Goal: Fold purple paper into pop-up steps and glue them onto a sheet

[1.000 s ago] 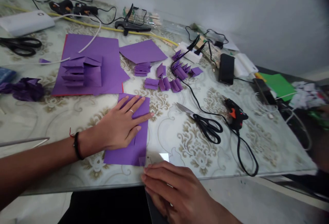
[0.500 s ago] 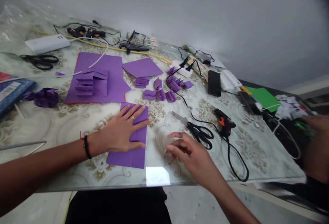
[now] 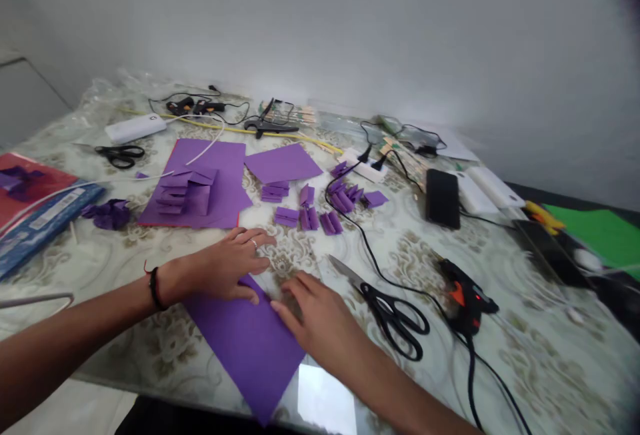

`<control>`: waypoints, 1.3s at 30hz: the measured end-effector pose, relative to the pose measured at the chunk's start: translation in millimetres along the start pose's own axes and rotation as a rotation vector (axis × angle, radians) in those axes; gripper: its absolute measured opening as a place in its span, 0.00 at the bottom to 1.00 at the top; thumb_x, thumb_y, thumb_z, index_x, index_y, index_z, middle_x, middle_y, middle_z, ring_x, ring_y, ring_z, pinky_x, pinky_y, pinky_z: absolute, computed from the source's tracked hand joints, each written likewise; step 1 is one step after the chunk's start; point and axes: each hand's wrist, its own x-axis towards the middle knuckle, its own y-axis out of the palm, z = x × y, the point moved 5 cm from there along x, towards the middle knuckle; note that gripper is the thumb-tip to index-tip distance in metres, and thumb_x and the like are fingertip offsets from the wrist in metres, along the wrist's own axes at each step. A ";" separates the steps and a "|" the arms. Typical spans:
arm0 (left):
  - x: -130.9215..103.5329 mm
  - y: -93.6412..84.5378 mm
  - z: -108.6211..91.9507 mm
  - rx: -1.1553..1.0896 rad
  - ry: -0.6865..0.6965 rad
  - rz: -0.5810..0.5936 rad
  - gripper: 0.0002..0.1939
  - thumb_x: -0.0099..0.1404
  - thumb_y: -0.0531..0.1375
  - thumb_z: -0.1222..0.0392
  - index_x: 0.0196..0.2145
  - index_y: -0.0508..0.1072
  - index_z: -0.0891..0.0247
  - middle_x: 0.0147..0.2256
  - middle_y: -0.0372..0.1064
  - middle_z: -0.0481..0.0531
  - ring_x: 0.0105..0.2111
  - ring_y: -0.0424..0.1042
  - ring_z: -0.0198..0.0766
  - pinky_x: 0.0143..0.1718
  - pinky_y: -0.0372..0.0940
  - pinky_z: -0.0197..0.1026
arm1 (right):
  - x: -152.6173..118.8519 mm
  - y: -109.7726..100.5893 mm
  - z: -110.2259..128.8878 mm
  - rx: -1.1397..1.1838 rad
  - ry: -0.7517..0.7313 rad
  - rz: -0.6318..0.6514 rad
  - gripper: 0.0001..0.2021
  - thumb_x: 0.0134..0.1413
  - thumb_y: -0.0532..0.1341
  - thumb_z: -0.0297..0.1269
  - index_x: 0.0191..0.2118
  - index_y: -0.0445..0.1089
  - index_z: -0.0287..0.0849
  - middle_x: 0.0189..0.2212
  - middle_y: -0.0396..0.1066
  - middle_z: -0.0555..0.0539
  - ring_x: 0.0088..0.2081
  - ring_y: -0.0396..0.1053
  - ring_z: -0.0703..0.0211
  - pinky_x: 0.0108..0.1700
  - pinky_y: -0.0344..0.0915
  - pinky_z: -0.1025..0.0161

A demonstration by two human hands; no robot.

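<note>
A sheet of purple paper (image 3: 245, 348) lies slantwise near the table's front edge, one corner pointing towards me. My left hand (image 3: 227, 267) rests over its upper left end, fingers stretched forward and thumb on the paper. My right hand (image 3: 320, 315) is at the sheet's upper right edge, with the thumb by the border and the fingers loosely bent and apart. Close to the right hand lie black-handled scissors (image 3: 393, 318). Ahead of both hands are several folded purple paper pieces (image 3: 309, 218) and a stack of purple sheets (image 3: 227, 165) bearing a folded strip (image 3: 185, 194).
A glue gun (image 3: 467, 298) with its cord stands right of the scissors. Behind are a power strip (image 3: 364, 165), a black phone (image 3: 443, 198) and white power banks (image 3: 135, 128). Crumpled purple paper (image 3: 107, 214) and a blue packet (image 3: 47, 225) lie left. Green sheets (image 3: 600, 238) are far right.
The purple paper now lies turned and shows a wider, plain face. My right hand has moved left to its edge; my left hand has shifted to its upper end. The view has shifted.
</note>
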 end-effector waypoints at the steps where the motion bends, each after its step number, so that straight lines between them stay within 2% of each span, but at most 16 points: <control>1: -1.3 1.2 0.7 -0.003 -0.016 0.003 0.23 0.63 0.76 0.43 0.47 0.79 0.60 0.65 0.69 0.67 0.68 0.64 0.66 0.65 0.63 0.63 | 5.0 4.5 6.4 -0.007 -0.032 0.033 0.06 0.65 0.71 0.37 0.41 0.76 0.42 0.39 0.79 0.44 0.40 0.80 0.48 0.43 0.79 0.53; 5: -13.1 5.5 -4.0 -0.022 -0.135 -0.012 0.27 0.62 0.77 0.51 0.55 0.75 0.60 0.61 0.71 0.65 0.61 0.71 0.61 0.60 0.68 0.56 | 14.7 17.1 18.6 -0.038 -0.095 0.127 0.14 0.56 0.77 0.34 0.45 0.76 0.39 0.43 0.78 0.39 0.46 0.79 0.39 0.45 0.79 0.47; 8: -25.6 10.5 -10.4 -0.069 -0.226 -0.017 0.28 0.61 0.78 0.56 0.54 0.75 0.61 0.57 0.73 0.63 0.54 0.76 0.58 0.52 0.71 0.52 | 16.0 21.4 18.4 -0.034 -0.086 0.180 0.15 0.57 0.75 0.27 0.49 0.76 0.38 0.45 0.78 0.37 0.44 0.80 0.40 0.42 0.79 0.49; 11: -37.7 14.4 -13.5 -0.147 -0.297 -0.025 0.20 0.63 0.76 0.62 0.50 0.77 0.61 0.49 0.78 0.60 0.46 0.80 0.56 0.45 0.71 0.49 | 21.4 20.5 18.1 0.014 -0.088 0.221 0.14 0.58 0.73 0.23 0.49 0.76 0.39 0.42 0.79 0.40 0.41 0.80 0.43 0.41 0.78 0.50; 13: -45.4 12.9 -13.8 -0.217 -0.326 -0.044 0.12 0.65 0.72 0.67 0.45 0.78 0.60 0.42 0.80 0.54 0.41 0.81 0.52 0.42 0.70 0.46 | 29.3 16.3 20.4 0.057 -0.096 0.222 0.12 0.57 0.73 0.23 0.45 0.78 0.40 0.40 0.80 0.42 0.43 0.80 0.43 0.45 0.78 0.48; 15: -54.0 6.7 -12.7 -0.292 -0.350 -0.081 0.08 0.67 0.69 0.69 0.41 0.79 0.58 0.38 0.80 0.50 0.39 0.82 0.47 0.40 0.69 0.43 | 38.7 10.6 26.3 0.113 -0.099 0.199 0.10 0.57 0.73 0.22 0.41 0.78 0.42 0.39 0.80 0.45 0.45 0.79 0.44 0.48 0.76 0.49; 19: -76.1 -13.3 -5.9 -0.447 -0.394 -0.197 0.05 0.70 0.65 0.68 0.39 0.79 0.58 0.37 0.81 0.48 0.37 0.81 0.41 0.39 0.69 0.39 | 52.6 3.2 49.1 0.263 -0.082 0.124 0.09 0.63 0.69 0.21 0.37 0.78 0.45 0.35 0.80 0.52 0.40 0.79 0.57 0.44 0.74 0.62; 22: -92.1 -23.0 0.4 -0.566 -0.391 -0.261 0.05 0.73 0.63 0.66 0.38 0.79 0.59 0.36 0.81 0.48 0.36 0.81 0.39 0.39 0.70 0.38 | 57.2 4.6 68.3 0.337 -0.058 0.062 0.09 0.63 0.69 0.22 0.38 0.78 0.45 0.34 0.81 0.53 0.37 0.79 0.60 0.41 0.73 0.64; 26: -106.9 -23.0 2.6 -0.679 -0.361 -0.289 0.08 0.75 0.61 0.61 0.38 0.80 0.57 0.35 0.82 0.47 0.35 0.81 0.40 0.40 0.73 0.39 | 57.8 10.7 86.6 0.377 -0.045 0.001 0.08 0.62 0.68 0.24 0.37 0.79 0.45 0.32 0.80 0.53 0.34 0.77 0.59 0.40 0.71 0.64; 30: -117.9 -20.6 -2.3 -0.730 -0.349 -0.280 0.11 0.77 0.60 0.56 0.38 0.81 0.56 0.34 0.82 0.47 0.34 0.81 0.41 0.39 0.74 0.41 | 51.0 14.9 96.8 0.399 -0.052 -0.007 0.09 0.56 0.69 0.22 0.34 0.78 0.45 0.30 0.78 0.54 0.33 0.75 0.61 0.39 0.70 0.66; 34: -131.1 -23.5 2.1 -0.756 -0.363 -0.257 0.12 0.76 0.62 0.54 0.36 0.82 0.55 0.33 0.82 0.47 0.33 0.81 0.40 0.38 0.75 0.40 | 34.3 7.0 88.8 0.402 -0.016 -0.005 0.11 0.55 0.66 0.20 0.32 0.76 0.46 0.30 0.77 0.55 0.32 0.75 0.63 0.38 0.70 0.67; 39: -155.2 -25.1 22.2 -0.757 -0.479 -0.274 0.12 0.75 0.64 0.52 0.35 0.83 0.58 0.34 0.82 0.49 0.34 0.81 0.40 0.39 0.74 0.37 | -0.8 -29.4 37.8 0.347 0.044 -0.006 0.13 0.51 0.62 0.17 0.30 0.72 0.46 0.28 0.76 0.56 0.30 0.76 0.62 0.35 0.70 0.66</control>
